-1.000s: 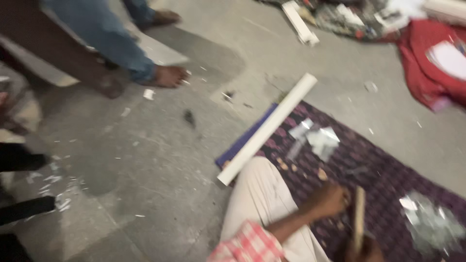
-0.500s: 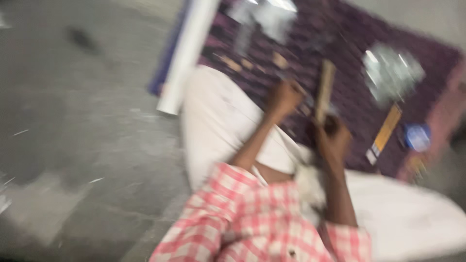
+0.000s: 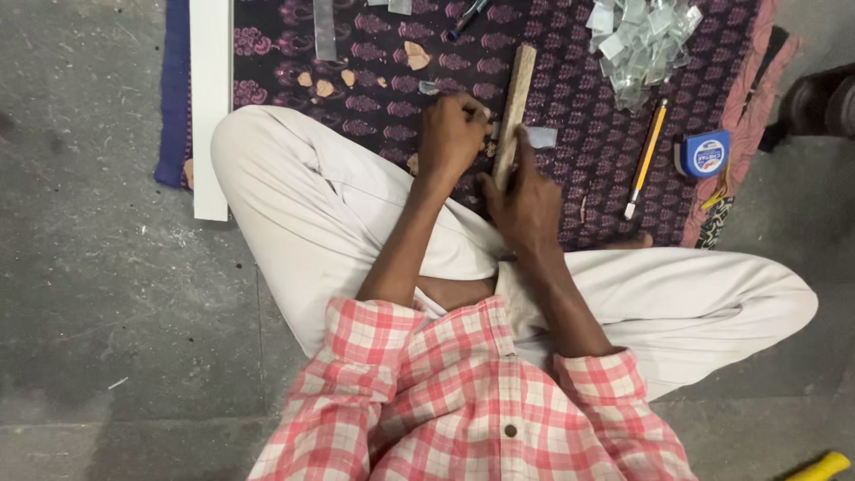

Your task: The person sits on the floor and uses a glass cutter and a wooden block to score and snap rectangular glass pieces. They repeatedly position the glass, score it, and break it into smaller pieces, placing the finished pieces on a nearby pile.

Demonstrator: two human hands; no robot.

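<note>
I sit cross-legged on a grey floor at the edge of a purple patterned cloth (image 3: 579, 116). My left hand (image 3: 454, 134) is curled into a fist on the cloth, its knuckles against a narrow wooden strip (image 3: 518, 85). What the fist encloses is hidden. My right hand (image 3: 527, 198) grips the strip's near end and presses it flat. A small clear glass piece (image 3: 541, 136) lies under the strip, just right of it.
A long white board (image 3: 211, 107) lies along the cloth's left edge. A heap of glass pieces (image 3: 643, 37), a yellow pencil-like tool (image 3: 646, 156) and a blue tape measure (image 3: 704, 154) lie to the right. Tan shards (image 3: 414, 55) are scattered ahead. Another person's dark shoe (image 3: 824, 102) is at the right edge.
The view has swung down from the floor and another person's feet onto my lap. My hands have stayed on the wooden strip, which now lies flat under my right hand.
</note>
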